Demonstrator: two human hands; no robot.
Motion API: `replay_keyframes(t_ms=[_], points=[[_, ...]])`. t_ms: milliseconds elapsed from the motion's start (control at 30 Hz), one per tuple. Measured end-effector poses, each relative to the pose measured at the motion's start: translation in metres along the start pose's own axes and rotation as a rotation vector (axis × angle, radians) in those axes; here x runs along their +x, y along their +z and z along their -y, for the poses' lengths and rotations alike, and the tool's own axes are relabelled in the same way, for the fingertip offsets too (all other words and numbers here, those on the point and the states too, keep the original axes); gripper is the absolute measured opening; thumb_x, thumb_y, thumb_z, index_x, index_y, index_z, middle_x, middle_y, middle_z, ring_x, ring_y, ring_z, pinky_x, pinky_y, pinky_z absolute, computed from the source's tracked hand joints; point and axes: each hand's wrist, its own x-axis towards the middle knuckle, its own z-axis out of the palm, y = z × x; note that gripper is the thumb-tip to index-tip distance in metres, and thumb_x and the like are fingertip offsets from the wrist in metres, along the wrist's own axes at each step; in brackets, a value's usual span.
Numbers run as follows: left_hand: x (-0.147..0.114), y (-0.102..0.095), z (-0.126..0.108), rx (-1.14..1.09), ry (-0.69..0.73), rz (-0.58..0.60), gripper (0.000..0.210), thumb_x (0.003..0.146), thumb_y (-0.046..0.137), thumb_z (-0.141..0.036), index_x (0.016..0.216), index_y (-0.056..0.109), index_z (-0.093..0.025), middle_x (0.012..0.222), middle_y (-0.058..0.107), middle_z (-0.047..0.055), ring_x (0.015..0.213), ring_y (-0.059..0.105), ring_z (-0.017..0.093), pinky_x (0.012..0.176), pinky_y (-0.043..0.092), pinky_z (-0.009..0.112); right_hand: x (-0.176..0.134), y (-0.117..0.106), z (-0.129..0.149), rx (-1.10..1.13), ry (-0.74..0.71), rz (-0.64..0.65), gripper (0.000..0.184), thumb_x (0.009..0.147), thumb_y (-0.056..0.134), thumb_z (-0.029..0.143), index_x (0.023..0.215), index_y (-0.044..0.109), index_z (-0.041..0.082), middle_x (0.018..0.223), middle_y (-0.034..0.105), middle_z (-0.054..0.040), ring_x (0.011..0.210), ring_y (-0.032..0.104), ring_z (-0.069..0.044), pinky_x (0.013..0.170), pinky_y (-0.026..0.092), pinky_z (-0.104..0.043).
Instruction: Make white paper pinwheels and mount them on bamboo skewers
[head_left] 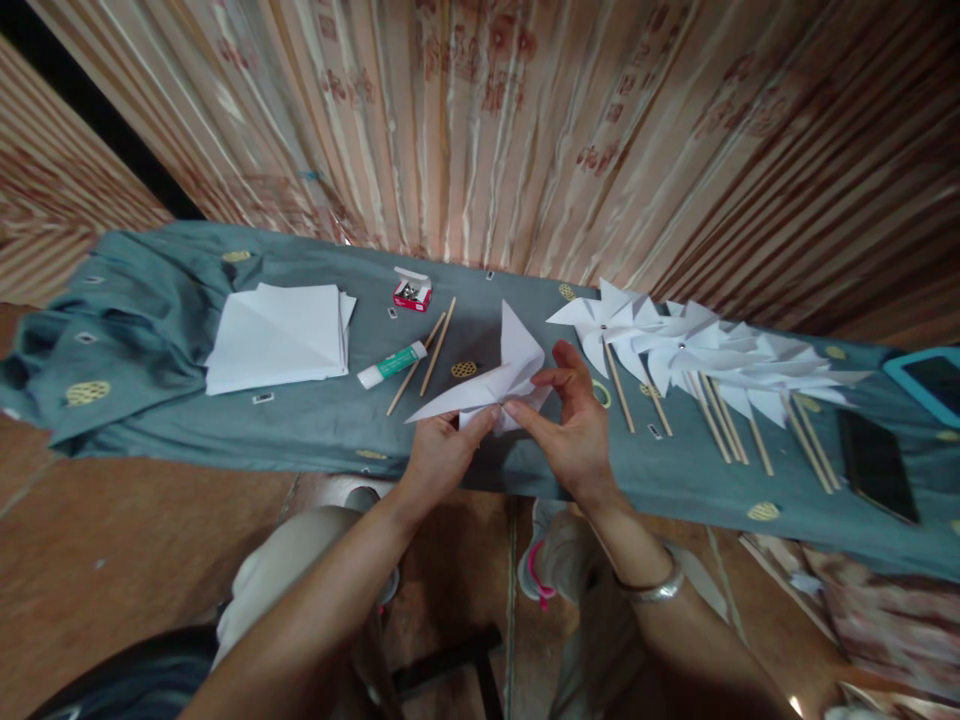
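Observation:
Between my two hands is a white paper pinwheel (517,352), its blades partly folded in and no stick on it. My left hand (439,455) grips its lower left part, with the thumb pressed near the centre and the fingers hidden beneath. My right hand (574,430) pinches the paper at the centre with its thumb, while the other fingers are bent and raised. Just left of the paper lie two wooden sticks (437,347) and a green and white glue stick (392,364). Behind them stands a small open red box (412,290) of shiny metal pins.
A stack of white paper (277,338) lies at the left of the cloth-covered table (390,440). Several finished pinwheels (690,345) on sticks overlap at the right. Beyond them are a dark phone (877,465) and a blue-framed device (930,380). A striped curtain (480,130) hangs behind.

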Motion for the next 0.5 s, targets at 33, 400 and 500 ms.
replay_keyframes(t_ms=[33,400,500], points=[[0.0003,-0.0003,0.0005,0.003,0.001,-0.004,0.035,0.056,0.08,-0.039,0.079,0.076,-0.013,0.083,0.076,0.007,0.083,0.068,0.024,0.081,0.052,0.035,-0.0001,0.0007,-0.0017,0.008,0.003,-0.008,0.032,0.067,0.078,0.03,0.093,0.06,0.022,0.147,0.04,-0.01,0.137,0.038,-0.028,0.113,0.03,-0.048],[0.0017,-0.0045,0.0045,0.05,-0.063,-0.021,0.035,0.052,0.081,-0.044,0.069,0.074,-0.014,0.067,0.071,0.004,0.067,0.063,0.019,0.068,0.05,0.03,0.0029,0.0002,-0.0029,0.102,0.114,0.11,0.047,0.068,0.077,0.03,0.113,0.064,0.021,0.113,0.07,-0.007,0.104,0.064,-0.024,0.095,0.049,-0.04],[0.0023,-0.0064,0.004,0.058,-0.089,-0.011,0.035,0.049,0.083,-0.044,0.067,0.074,-0.015,0.064,0.07,0.002,0.066,0.061,0.017,0.068,0.049,0.028,0.003,-0.0008,-0.0014,0.111,0.179,0.165,0.027,0.069,0.076,0.033,0.093,0.073,0.02,0.093,0.075,-0.0045,0.089,0.068,-0.023,0.086,0.053,-0.038]])
